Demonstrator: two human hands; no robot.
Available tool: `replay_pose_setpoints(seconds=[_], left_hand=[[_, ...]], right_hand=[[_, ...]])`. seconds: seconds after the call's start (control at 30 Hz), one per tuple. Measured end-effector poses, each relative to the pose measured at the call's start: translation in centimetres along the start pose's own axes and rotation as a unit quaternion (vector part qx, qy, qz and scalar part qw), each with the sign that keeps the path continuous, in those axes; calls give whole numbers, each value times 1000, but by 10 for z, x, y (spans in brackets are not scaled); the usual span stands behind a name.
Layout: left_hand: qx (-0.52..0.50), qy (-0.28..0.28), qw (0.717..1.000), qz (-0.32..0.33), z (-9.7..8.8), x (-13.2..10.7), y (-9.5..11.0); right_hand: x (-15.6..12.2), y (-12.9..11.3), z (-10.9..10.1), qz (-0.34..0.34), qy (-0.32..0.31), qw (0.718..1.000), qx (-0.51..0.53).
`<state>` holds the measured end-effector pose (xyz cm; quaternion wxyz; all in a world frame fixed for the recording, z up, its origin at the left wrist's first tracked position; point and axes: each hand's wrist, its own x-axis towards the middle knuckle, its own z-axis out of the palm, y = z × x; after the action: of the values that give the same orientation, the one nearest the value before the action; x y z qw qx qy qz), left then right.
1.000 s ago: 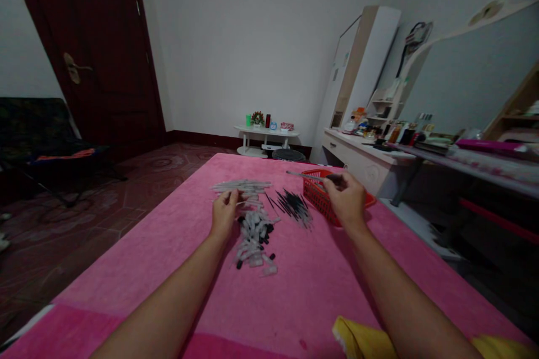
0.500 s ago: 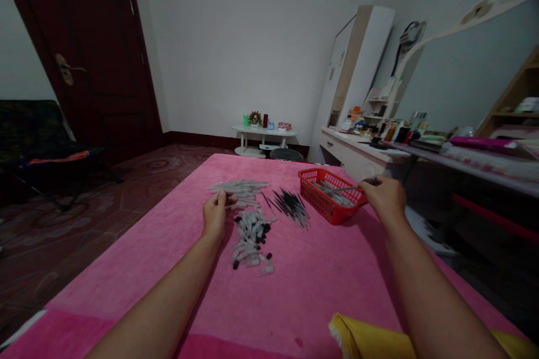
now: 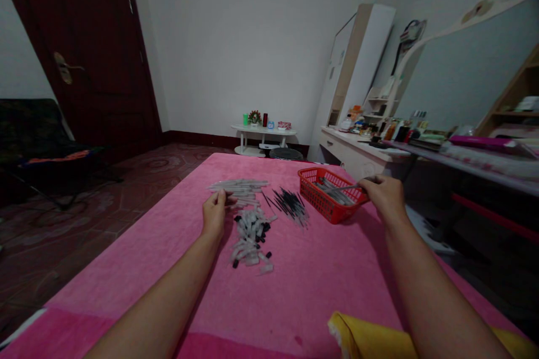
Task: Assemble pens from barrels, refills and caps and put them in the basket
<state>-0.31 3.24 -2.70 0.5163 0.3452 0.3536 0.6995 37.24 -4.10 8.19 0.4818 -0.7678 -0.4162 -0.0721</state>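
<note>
Over the near right corner of a red plastic basket [image 3: 332, 210], my right hand [image 3: 385, 196] pinches a slim pen [image 3: 351, 187] that points left across the basket. Several similar pens [image 3: 334, 193] lie inside. At the left, my left hand [image 3: 214, 213] is closed beside a row of translucent pen barrels [image 3: 240, 184]; what its fingertips grip, if anything, is too small to make out. Right of that wrist lies a heap of clear and black pen caps [image 3: 252, 233]. Between the barrels and the basket, black ink refills [image 3: 290, 205] are spread in a loose bunch.
A pink cloth [image 3: 320, 280] covers the table. Folded yellow fabric [image 3: 370, 339] lies at its near right edge. To the right stands a crowded dressing table [image 3: 353, 148]; a black round stool [image 3: 286, 153] is past the far edge.
Almost nothing differs. My right hand and its pen have shifted very slightly left at the basket; my left hand stays beside the barrels.
</note>
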Motion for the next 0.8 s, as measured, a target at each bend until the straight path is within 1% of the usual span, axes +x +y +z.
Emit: replay_pose_setpoints(seconds=[0.2, 0.3, 0.47, 0.53, 0.6, 0.7, 0.73, 0.8], left_hand=[[2, 1, 1000, -4, 0, 1, -2], [14, -6, 1000, -3, -4, 5, -7], [7, -20, 1000, 0, -9, 11, -13], [6, -18, 1000, -1, -8, 10, -13], [7, -17, 1000, -2, -7, 9, -12], [10, -14, 1000, -2, -6, 8, -10], [12, -12, 1000, -2, -6, 7, -10], [15, -10, 1000, -1, -6, 7, -9]], right_hand=[[-1, 7, -4, 45, 27, 994, -96], [-3, 4, -4, 36, 59, 992, -109], [-5, 3, -1, 10, 98, 992, -75], [-7, 3, 0, -3, 117, 988, -97], [-10, 1, 1, -20, 110, 984, -139], [-15, -4, 2, -37, 53, 982, -179], [-16, -6, 2, -41, 45, 981, -183], [-18, -10, 2, -49, 66, 981, -178]])
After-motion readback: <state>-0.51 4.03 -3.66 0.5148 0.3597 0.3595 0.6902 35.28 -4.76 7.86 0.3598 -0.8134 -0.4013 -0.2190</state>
